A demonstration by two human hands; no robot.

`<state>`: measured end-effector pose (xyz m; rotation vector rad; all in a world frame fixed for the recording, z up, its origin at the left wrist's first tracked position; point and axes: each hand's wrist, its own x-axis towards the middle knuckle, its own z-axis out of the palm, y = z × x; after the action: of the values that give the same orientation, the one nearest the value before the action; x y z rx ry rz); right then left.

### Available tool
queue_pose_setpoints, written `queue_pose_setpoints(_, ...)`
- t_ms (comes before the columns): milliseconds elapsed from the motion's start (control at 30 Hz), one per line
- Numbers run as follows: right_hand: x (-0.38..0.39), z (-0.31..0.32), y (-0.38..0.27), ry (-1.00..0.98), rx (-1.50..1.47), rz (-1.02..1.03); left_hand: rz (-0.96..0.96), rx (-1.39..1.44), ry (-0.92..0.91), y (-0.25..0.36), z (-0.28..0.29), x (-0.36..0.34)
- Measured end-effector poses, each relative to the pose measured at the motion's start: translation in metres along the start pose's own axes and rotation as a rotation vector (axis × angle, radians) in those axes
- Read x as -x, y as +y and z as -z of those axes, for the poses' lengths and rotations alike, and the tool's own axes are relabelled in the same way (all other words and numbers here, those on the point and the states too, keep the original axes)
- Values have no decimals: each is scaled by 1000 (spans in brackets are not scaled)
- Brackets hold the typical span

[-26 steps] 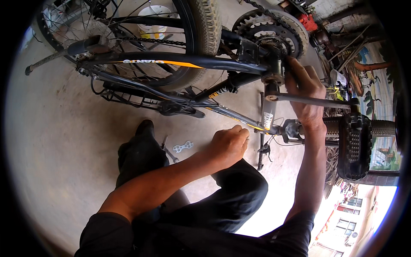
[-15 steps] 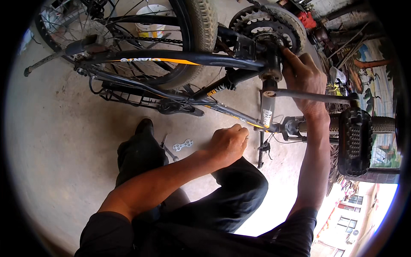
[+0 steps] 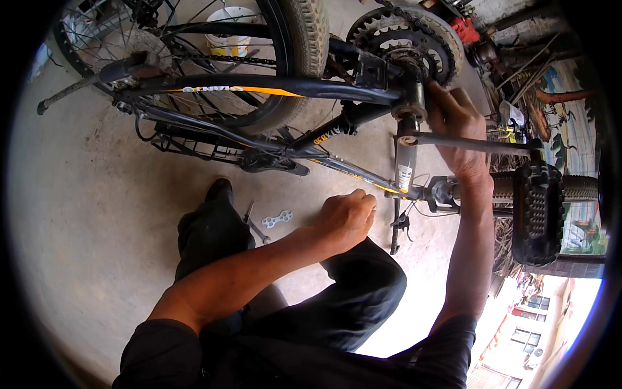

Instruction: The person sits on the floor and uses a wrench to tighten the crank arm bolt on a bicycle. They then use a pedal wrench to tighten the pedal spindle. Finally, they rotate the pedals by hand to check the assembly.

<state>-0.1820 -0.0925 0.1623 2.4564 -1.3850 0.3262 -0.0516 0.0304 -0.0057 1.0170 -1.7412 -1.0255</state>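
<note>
An upside-down black bicycle with orange trim on its frame point(image 3: 272, 89) fills the upper middle. My right hand point(image 3: 459, 126) reaches behind the crank arm point(image 3: 476, 142), its fingers bent against the far side of the bottom bracket point(image 3: 409, 94), just below the chainrings point(image 3: 424, 52). The fingertips are partly hidden, and I cannot make out what they grip. The crank arm ends in a black pedal point(image 3: 538, 211) beside my right forearm. My left hand point(image 3: 348, 219) is closed in a fist over my knee, below the frame; whatever it holds is hidden.
On the concrete floor a flat multi-hole spanner point(image 3: 277, 219) lies beside a slim metal wrench point(image 3: 259, 232), near my shoe point(image 3: 220, 191). A white bucket point(image 3: 230, 32) stands behind the rear wheel point(image 3: 308, 45). Sticks and clutter point(image 3: 534, 84) line the right side.
My right hand has slid slightly down along the bottom bracket, its fingertips lower than before. My left hand stays where it was.
</note>
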Motion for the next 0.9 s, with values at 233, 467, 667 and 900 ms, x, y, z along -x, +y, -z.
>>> queue_pose_setpoints(233, 9, 4, -9, 147, -58, 26, 12, -20, -21, -1, 1, 2)
queue_pose_setpoints(467, -14, 1, 1, 170, 31, 171, 10, -45, -35, 0, -4, 1)
queue_pose_setpoints(667, 5, 8, -7, 104, 79, 65, -5, -24, -23, -2, -2, 2)
queue_pose_setpoints(900, -15, 10, -5, 132, 52, 201, 0, -49, -23, 1, -2, 2)
